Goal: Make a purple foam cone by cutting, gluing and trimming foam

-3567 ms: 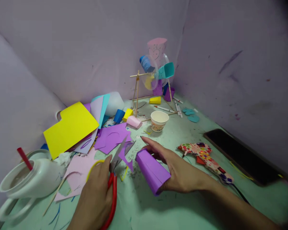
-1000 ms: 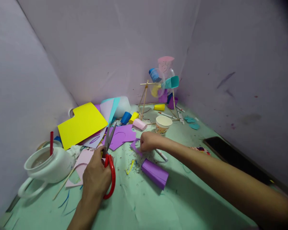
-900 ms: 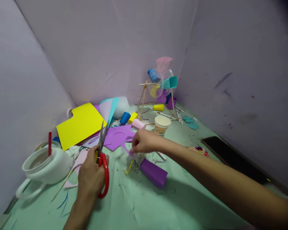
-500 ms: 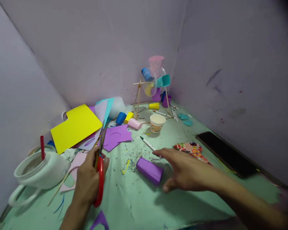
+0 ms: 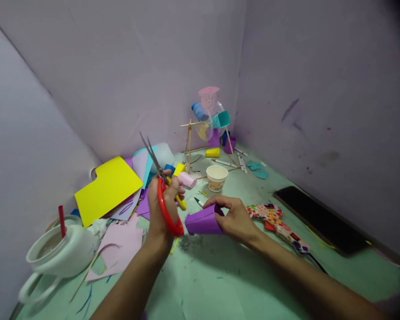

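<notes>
In my left hand (image 5: 165, 200) is a pair of scissors (image 5: 166, 206) with red and yellow handles; its blades point up and away, slightly parted. My right hand (image 5: 235, 218) pinches the wide end of a purple paper cup (image 5: 203, 221), thumb at its mouth. The cup lies on its side in the air or just over the table, its narrow end close to the red handle. Behind the cup a green-tipped marker (image 5: 199, 202) is partly hidden. A white printed paper cup (image 5: 216, 178) stands just beyond.
A stick frame with a wheel of coloured cups (image 5: 209, 118) stands at the back. Yellow card (image 5: 108, 189) and paper scraps lie left, near a white teapot (image 5: 65, 251). To the right are a floral-patterned item (image 5: 276, 222) and a phone (image 5: 316, 218).
My right hand has closed on the purple cup and lifted or turned it. My left hand has moved right with the scissors, whose blades have parted.
</notes>
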A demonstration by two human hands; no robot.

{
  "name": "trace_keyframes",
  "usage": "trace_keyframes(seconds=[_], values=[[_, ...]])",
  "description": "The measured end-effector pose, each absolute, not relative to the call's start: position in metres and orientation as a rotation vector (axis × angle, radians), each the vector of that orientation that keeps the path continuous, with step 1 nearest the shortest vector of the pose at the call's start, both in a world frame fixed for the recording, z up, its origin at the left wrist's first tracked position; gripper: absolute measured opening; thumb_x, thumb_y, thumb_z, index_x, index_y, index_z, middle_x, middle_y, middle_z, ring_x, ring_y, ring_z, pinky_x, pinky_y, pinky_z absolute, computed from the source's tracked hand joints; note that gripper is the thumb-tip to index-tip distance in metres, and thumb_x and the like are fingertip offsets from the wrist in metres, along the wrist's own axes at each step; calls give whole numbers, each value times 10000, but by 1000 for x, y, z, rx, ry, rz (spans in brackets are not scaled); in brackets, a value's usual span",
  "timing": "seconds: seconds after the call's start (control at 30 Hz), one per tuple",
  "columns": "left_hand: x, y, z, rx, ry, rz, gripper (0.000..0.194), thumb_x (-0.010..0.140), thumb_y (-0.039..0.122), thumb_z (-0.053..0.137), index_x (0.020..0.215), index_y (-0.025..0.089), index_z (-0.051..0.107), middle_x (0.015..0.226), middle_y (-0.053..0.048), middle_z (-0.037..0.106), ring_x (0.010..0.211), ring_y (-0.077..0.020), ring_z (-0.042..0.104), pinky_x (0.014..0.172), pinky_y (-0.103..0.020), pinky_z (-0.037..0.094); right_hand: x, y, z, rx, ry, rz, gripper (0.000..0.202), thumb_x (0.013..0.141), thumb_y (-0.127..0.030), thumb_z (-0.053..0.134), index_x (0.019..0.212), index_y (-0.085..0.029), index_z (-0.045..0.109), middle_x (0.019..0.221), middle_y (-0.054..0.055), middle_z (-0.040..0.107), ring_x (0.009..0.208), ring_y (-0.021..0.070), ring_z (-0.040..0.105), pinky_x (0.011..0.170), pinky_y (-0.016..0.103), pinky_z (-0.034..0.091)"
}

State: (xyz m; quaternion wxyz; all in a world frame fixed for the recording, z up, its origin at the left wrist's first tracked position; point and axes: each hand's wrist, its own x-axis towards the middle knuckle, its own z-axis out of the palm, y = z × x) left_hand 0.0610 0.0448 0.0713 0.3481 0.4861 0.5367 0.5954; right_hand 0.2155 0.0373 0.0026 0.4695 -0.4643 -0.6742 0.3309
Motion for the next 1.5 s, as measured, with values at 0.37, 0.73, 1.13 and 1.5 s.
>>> trace_keyframes(seconds=[0.37, 0.73, 1.13, 1.5], values=[[33, 48, 22, 1295, 1656, 1573, 368, 714, 398, 631, 1032, 237, 536, 838, 8, 571, 754, -164, 556, 679, -280, 437, 222, 39, -5, -850, -1404, 915, 356, 622, -32, 470, 771, -222, 732, 933, 51, 730, 920, 203, 672, 817, 345, 507], [38, -5, 40, 1118, 1283, 1109, 409, 698, 309, 689, 1039, 195, 495, 760, 22, 600, 670, -142, 574, 633, -277, 461, 214, 20, 0, -723, -1461, 928, 449, 637, 5, 444, 861, -249, 740, 890, 23, 715, 866, 175, 658, 796, 313, 498], [43, 5, 5, 934, 1201, 1236, 537, 615, 246, 713, 1061, 198, 418, 794, 8, 595, 730, -168, 600, 685, -320, 482, 220, 21, 0, -723, -1362, 1539, 367, 783, -342, 583, 1123, -207, 557, 1167, 95, 598, 1093, 262, 549, 900, 402, 431], [38, 2, -3, 900, 1138, 1253, 465, 666, 269, 716, 1064, 212, 482, 831, -18, 628, 747, -173, 616, 703, -317, 496, 220, 30, -12, -886, -1277, 1730, 939, 403, -481, 863, 1246, -204, 557, 1293, 155, 552, 1148, 373, 526, 941, 488, 400]])
